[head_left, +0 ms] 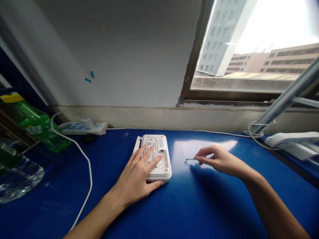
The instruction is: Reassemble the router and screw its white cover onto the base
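Note:
A white router (162, 172) with a vented, labelled face upward lies on the blue tabletop. My left hand (134, 174) rests across it with its fingers spread on the vented face and the thumb along the near edge. Off to the right of the router, my right hand (219, 160) pinches a thin grey metal rod (190, 159) between thumb and fingers. The rod points left, just above the table, and its tip has a small crosspiece too fine to make out. The tip and the router are apart.
On the left stand a green bottle (37, 126) and a clear bottle (20, 176), near a white cable (87, 159). A power strip (101, 128) with a plugged-in charger lies by the wall. At right are another white power strip (294, 139) and a slanted metal bar (286, 99).

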{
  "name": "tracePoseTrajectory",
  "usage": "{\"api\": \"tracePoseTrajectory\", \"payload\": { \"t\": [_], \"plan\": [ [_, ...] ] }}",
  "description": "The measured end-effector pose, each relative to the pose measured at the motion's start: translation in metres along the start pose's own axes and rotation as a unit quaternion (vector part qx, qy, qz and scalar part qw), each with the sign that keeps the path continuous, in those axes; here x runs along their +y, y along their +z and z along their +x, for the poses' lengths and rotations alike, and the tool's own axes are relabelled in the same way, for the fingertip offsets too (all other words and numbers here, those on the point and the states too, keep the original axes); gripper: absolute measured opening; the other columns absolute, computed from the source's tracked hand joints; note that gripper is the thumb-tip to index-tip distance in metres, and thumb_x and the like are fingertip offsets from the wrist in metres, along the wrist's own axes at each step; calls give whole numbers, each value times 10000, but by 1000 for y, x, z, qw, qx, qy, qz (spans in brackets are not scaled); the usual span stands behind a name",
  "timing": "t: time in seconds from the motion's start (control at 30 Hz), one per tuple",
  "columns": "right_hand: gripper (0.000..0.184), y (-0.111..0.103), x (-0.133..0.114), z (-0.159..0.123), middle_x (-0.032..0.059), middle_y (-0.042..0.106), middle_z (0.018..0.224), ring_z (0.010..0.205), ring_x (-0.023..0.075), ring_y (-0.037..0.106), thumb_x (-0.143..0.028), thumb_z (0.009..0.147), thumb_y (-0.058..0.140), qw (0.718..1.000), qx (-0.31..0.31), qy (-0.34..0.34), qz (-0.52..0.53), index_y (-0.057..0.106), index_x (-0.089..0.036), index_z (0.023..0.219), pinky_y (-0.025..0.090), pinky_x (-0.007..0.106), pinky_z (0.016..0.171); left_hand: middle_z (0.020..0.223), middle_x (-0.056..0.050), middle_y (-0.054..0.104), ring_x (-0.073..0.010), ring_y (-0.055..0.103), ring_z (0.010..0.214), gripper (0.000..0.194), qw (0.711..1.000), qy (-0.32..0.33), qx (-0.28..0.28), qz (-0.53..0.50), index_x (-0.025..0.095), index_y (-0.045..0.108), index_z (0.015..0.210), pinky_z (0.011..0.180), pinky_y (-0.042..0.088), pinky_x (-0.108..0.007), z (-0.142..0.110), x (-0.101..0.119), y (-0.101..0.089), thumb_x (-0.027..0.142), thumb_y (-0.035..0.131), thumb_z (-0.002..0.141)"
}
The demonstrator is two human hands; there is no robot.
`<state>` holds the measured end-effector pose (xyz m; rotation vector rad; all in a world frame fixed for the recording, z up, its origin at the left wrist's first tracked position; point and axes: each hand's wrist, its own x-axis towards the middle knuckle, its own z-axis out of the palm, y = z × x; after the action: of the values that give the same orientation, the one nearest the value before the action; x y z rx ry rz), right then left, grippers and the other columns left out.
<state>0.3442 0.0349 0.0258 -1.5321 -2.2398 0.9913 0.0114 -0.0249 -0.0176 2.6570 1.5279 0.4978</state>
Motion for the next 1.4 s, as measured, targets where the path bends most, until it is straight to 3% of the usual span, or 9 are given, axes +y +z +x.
{"api": "tracePoseTrajectory", "payload": {
  "t": [0.17,0.37,0.43,0.63,1.03,1.13,1.27,1.4],
  "plan": [
    [411,0,-13,-5,67,755,856,509,101,492,-568,891,674,997,-3,-6,83,785,-178,956,330,225,427,1663,-119,337,-407,290,1531,837,1000,19,-6,-17,332,425,1567,1186,347,-637,0,-4,-4,672,695,851],
    [430,13,-30,-8,-2,588,589,433,79,381,-592,896,681,988,-25,-29,150,771,-171,908,255,218,391,1658,-80,355,-370,317,1529,797,998,43,-27,-39,350,408,1572,1191,363,-591,0,-17,-14,632,688,881],
    [415,19,-36,-7,-24,535,538,419,73,368,-576,898,689,985,-36,-36,167,767,-169,882,248,211,385,1651,-78,370,-366,325,1526,778,998,42,-19,-42,344,422,1565,1190,366,-583,0,-18,-14,626,683,888],
    [375,33,-43,-1,38,712,729,430,59,418,-532,900,707,979,-63,-52,185,777,-165,929,308,194,381,1657,-95,357,-376,310,1530,786,999,38,-19,-27,328,397,1579,1183,360,-597,-1,-16,-7,645,647,905],
    [400,40,-41,4,65,751,837,470,66,462,-547,890,706,982,-74,-46,169,781,-159,955,346,183,391,1662,-102,347,-376,318,1524,776,999,35,-18,-21,316,384,1586,1197,348,-579,-1,-13,-7,611,650,919],
    [424,40,-43,4,56,738,795,465,67,453,-568,886,699,983,-75,-44,159,786,-157,947,344,186,393,1627,-108,413,-385,324,1515,724,998,48,2,-29,303,459,1545,1193,343,-607,-1,-10,-11,561,689,909],
    [439,38,-46,3,55,730,761,458,67,442,-572,897,679,985,-82,-45,145,789,-149,942,339,185,397,1491,-85,574,-362,389,1465,513,992,100,37,-61,270,640,1370,1201,351,-582,-1,-3,-18,435,744,895],
    [436,36,-45,2,61,740,782,453,62,434,-564,899,682,984,-90,-50,148,787,-145,953,325,184,393,1424,-71,617,-327,444,1416,422,985,137,24,-100,271,671,1303,1177,406,-529,0,0,-21,394,740,905]
  ]
}}
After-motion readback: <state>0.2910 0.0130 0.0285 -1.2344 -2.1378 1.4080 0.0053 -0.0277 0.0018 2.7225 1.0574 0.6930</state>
